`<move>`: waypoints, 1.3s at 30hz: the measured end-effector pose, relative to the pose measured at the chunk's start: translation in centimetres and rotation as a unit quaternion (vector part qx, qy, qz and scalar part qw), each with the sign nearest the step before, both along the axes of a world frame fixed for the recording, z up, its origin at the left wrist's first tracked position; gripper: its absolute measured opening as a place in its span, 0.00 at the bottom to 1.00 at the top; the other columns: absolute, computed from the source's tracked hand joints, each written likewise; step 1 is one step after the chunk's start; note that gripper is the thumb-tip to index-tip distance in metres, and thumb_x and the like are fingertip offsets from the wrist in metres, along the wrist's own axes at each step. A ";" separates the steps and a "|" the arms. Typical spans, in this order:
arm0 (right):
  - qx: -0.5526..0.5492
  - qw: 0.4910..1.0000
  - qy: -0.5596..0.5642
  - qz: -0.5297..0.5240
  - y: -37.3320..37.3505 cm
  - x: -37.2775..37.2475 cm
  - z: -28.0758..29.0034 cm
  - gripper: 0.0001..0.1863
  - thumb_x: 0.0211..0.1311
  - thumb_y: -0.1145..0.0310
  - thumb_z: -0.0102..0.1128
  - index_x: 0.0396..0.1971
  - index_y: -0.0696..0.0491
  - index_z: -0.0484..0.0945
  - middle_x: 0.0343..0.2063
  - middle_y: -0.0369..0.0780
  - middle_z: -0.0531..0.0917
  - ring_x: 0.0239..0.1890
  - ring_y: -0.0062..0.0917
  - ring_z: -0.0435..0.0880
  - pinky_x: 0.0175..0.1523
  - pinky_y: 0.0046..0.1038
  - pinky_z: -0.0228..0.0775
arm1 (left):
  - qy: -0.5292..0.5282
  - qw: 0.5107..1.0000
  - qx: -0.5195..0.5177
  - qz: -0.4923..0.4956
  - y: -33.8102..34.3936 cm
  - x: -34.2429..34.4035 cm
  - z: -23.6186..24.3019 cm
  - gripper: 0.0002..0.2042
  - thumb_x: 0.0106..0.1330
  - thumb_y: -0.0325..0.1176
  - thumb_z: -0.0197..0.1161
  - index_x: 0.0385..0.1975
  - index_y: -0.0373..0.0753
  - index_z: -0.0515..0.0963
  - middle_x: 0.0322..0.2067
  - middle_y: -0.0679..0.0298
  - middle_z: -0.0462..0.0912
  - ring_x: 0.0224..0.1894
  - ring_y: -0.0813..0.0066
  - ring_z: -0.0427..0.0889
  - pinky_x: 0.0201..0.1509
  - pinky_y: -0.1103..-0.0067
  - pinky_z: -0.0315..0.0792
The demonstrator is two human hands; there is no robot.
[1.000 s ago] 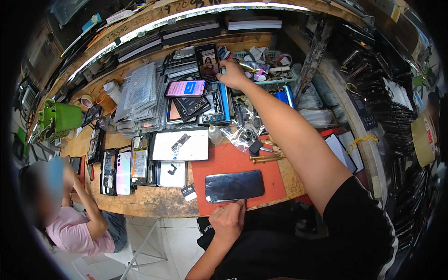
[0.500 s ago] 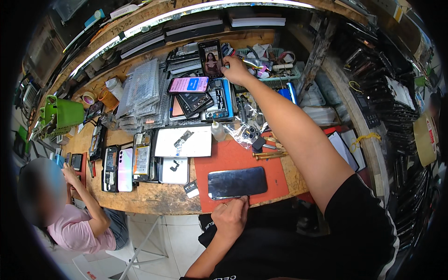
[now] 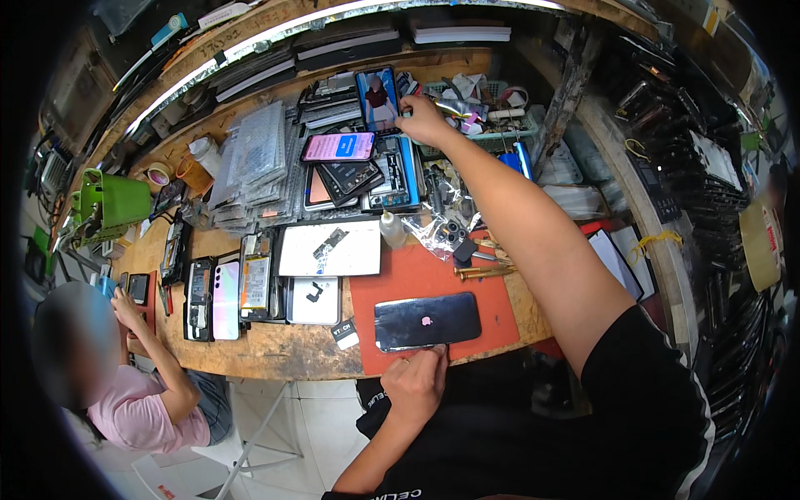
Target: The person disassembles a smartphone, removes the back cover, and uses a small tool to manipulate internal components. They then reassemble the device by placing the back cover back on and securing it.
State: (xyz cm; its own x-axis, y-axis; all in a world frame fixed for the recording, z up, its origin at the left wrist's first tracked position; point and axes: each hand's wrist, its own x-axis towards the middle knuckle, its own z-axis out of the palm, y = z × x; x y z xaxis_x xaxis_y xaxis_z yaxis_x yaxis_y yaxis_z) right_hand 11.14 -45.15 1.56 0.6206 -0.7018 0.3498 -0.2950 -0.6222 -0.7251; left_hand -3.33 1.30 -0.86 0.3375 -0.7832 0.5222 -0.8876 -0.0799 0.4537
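On the red mat [image 3: 375,279] a dark phone [image 3: 427,330] lies face up with a small pale pink emblem lit on its screen. My left hand [image 3: 415,375] is closed at its near edge, curled fingertips gripping there. At the back, my right hand [image 3: 421,121] is closed on the right side of an upright phone [image 3: 377,100], whose screen shows a person on blue. Just below that one a pink-screened phone [image 3: 337,147] rests on stacked opened phones [image 3: 348,182]. A white bottle [image 3: 392,233] and screwdrivers [image 3: 479,272] sit beyond the mat.
A person in a pink top [image 3: 142,408] works at the left. Opened phones [image 3: 260,275], a white board [image 3: 300,250], bubble-wrap stacks [image 3: 250,158], a green basket [image 3: 112,208] and a cluttered tray [image 3: 521,125] crowd the bench. Dense racks [image 3: 700,250] line the right side.
The emblem has appeared on the dark phone's formerly black screen, and the upright phone now shows a different, bluer picture. The view has shifted slightly; my hands keep their places on both phones.
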 end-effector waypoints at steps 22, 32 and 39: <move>-0.008 1.000 0.005 0.003 0.2 -0.2 0.1 0.24 0.59 0.63 0.75 0.54 0.58 0.86 0.54 0.51 0.85 0.59 0.45 0.86 0.66 0.39 0.76 | 0.005 1.000 -0.016 0.003 -0.3 0.0 0.1 0.07 0.63 0.27 0.80 0.33 0.41 0.86 0.21 0.62 0.85 0.20 0.63 0.82 0.26 0.71 0.68; 0.038 0.999 0.014 -0.007 0.3 -0.1 0.7 0.23 0.76 0.52 0.66 0.53 0.58 0.87 0.54 0.55 0.86 0.57 0.52 0.86 0.64 0.44 0.77 | 0.001 1.000 -0.015 0.005 -0.3 0.0 -0.1 0.06 0.65 0.28 0.78 0.33 0.41 0.85 0.21 0.65 0.82 0.21 0.68 0.82 0.26 0.72 0.68; -0.031 0.999 -0.016 -0.017 0.6 -0.1 0.0 0.20 0.77 0.55 0.66 0.45 0.60 0.85 0.42 0.54 0.84 0.48 0.46 0.86 0.56 0.41 0.75 | -0.005 1.000 -0.014 0.005 -0.2 -0.1 -0.3 0.06 0.66 0.28 0.78 0.32 0.42 0.84 0.21 0.66 0.82 0.20 0.67 0.82 0.26 0.73 0.68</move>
